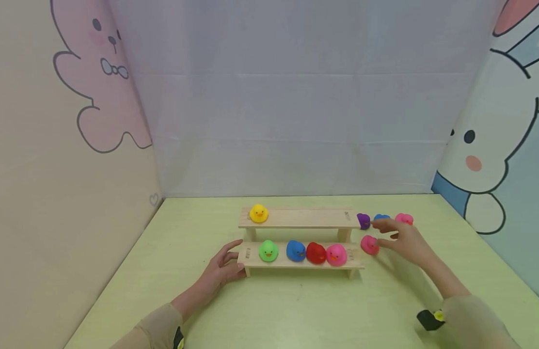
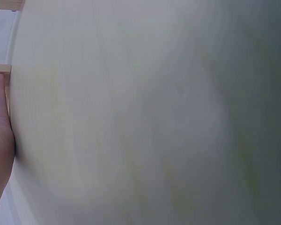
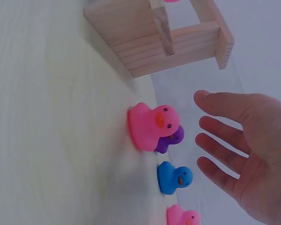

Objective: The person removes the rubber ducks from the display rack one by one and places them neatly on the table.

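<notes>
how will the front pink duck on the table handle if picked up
The front pink duck looks rubbery, so it's probably light and slightly squeezable. Its smooth, rounded head might slip; its broad base should resist rolling.

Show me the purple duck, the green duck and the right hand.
Purple duck [image 1: 363, 221]: head view, middle of its body.
Green duck [image 1: 268, 251]: head view, on its face.
Right hand [image 3: 263, 143]: right wrist view, on the palm.
</notes>
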A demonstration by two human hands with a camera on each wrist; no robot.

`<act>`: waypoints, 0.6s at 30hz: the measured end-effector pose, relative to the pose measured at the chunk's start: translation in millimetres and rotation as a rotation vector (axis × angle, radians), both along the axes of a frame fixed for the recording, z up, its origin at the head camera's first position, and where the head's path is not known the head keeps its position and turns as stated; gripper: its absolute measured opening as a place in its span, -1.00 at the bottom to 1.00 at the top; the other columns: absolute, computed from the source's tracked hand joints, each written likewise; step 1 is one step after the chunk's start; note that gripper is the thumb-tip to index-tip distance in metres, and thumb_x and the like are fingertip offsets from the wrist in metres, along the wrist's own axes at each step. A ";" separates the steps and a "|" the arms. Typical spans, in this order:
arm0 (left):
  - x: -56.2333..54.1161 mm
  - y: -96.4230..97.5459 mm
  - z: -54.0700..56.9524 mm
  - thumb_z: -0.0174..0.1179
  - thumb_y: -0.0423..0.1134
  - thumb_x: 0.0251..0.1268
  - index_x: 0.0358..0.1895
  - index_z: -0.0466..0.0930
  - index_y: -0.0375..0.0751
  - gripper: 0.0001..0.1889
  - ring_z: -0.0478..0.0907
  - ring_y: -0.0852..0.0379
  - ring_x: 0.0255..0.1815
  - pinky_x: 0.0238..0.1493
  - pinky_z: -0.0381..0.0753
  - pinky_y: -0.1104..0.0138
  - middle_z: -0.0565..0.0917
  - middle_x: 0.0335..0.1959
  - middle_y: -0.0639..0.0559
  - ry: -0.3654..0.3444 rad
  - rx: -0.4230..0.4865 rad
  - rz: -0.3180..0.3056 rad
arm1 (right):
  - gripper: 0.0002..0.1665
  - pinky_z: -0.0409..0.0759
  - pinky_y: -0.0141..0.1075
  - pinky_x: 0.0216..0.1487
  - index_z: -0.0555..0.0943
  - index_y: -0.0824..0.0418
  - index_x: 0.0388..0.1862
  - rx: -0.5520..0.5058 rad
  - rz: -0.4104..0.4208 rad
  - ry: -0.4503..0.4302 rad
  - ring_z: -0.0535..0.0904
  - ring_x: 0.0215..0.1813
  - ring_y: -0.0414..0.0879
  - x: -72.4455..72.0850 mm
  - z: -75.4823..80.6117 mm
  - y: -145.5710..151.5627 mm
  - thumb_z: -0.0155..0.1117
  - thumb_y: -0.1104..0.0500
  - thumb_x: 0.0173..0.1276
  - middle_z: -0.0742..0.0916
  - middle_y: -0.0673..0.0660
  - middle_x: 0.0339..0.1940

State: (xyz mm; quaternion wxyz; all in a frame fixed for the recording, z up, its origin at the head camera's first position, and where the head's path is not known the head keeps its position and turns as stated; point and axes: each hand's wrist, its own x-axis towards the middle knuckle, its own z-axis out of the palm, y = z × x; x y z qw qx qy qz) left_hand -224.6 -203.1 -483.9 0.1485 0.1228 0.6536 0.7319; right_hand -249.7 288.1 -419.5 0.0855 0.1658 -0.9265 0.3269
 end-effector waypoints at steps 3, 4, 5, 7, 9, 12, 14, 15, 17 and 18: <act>0.0 -0.1 -0.4 0.14 -0.41 0.38 0.52 0.05 -0.13 -0.30 0.53 -0.11 0.10 0.09 0.56 0.08 0.42 0.16 -0.29 -0.005 0.000 0.003 | -0.47 0.60 0.13 -0.05 0.55 0.35 0.16 -0.019 -0.003 0.044 0.60 -0.01 0.27 -1.4 13.5 -3.7 0.45 0.24 0.22 0.66 0.33 0.05; -0.1 0.0 -0.8 0.14 -0.41 0.38 0.52 0.05 -0.13 -0.30 0.53 -0.11 0.10 0.09 0.56 0.08 0.42 0.16 -0.28 -0.007 0.001 0.004 | -0.47 0.60 0.12 -0.05 0.55 0.33 0.17 -0.028 -0.011 0.059 0.60 -0.02 0.25 -2.0 17.5 -5.3 0.44 0.25 0.24 0.65 0.32 0.06; -0.3 -0.1 -1.2 0.14 -0.41 0.38 0.52 0.05 -0.14 -0.30 0.53 -0.11 0.10 0.08 0.56 0.08 0.42 0.15 -0.28 -0.007 0.002 0.006 | -0.48 0.60 0.11 -0.05 0.55 0.31 0.18 -0.036 -0.021 0.075 0.60 -0.03 0.23 -2.8 21.2 -7.5 0.43 0.26 0.25 0.65 0.31 0.07; -0.3 -0.1 -1.9 0.14 -0.42 0.37 0.52 0.05 -0.14 -0.29 0.54 -0.11 0.10 0.08 0.56 0.08 0.43 0.15 -0.27 -0.008 0.005 0.008 | -0.50 0.64 -0.01 -0.06 0.55 0.29 0.19 -0.062 -0.039 0.109 0.60 -0.03 0.19 -4.5 27.4 -12.1 0.41 0.27 0.27 0.66 0.28 0.07; 0.1 0.0 -1.9 0.14 -0.42 0.37 0.52 0.05 -0.15 -0.29 0.54 -0.11 0.09 0.08 0.57 0.08 0.43 0.14 -0.27 -0.007 0.007 0.009 | -0.50 0.65 -0.24 -0.08 0.54 0.27 0.20 -0.092 -0.052 0.145 0.60 -0.02 0.16 -6.3 32.7 -17.8 0.40 0.24 0.29 0.66 0.26 0.06; 0.5 0.4 -1.4 0.14 -0.42 0.37 0.52 0.05 -0.15 -0.29 0.54 -0.11 0.09 0.08 0.57 0.08 0.43 0.14 -0.26 -0.005 0.005 0.009 | -0.50 0.54 -0.55 -0.14 0.54 0.26 0.21 -0.148 -0.052 0.181 0.59 0.01 0.16 -8.2 41.4 -29.4 0.39 0.19 0.31 0.67 0.25 0.05; 0.4 0.5 -1.1 0.13 -0.42 0.38 0.52 0.04 -0.15 -0.29 0.54 -0.11 0.09 0.08 0.57 0.08 0.43 0.14 -0.27 -0.003 0.004 0.008 | -0.50 0.48 -0.62 -0.17 0.55 0.25 0.21 -0.186 -0.044 0.193 0.59 0.01 0.16 -9.5 47.3 -38.7 0.39 0.16 0.31 0.68 0.25 0.05; 0.3 0.6 -1.1 0.13 -0.42 0.38 0.52 0.04 -0.15 -0.29 0.54 -0.11 0.09 0.08 0.57 0.08 0.43 0.14 -0.27 -0.002 0.004 0.008 | -0.50 0.49 -0.60 -0.16 0.55 0.24 0.21 -0.204 -0.038 0.196 0.59 0.01 0.15 -10.5 50.1 -43.8 0.40 0.16 0.31 0.68 0.24 0.04; 0.1 0.5 -1.0 0.13 -0.42 0.38 0.52 0.05 -0.14 -0.30 0.54 -0.11 0.09 0.08 0.57 0.08 0.43 0.14 -0.26 -0.004 0.004 0.011 | -0.49 0.49 -0.60 -0.16 0.56 0.22 0.21 -0.238 -0.022 0.190 0.59 0.02 0.13 -13.2 53.9 -53.6 0.40 0.15 0.31 0.68 0.22 0.06; 0.2 0.5 -1.0 0.14 -0.42 0.37 0.52 0.05 -0.14 -0.30 0.54 -0.11 0.09 0.08 0.57 0.08 0.43 0.14 -0.27 -0.005 0.004 0.012 | -0.49 0.50 -0.58 -0.15 0.55 0.22 0.22 -0.259 -0.009 0.186 0.59 0.02 0.11 -14.5 55.4 -58.4 0.40 0.16 0.30 0.68 0.22 0.07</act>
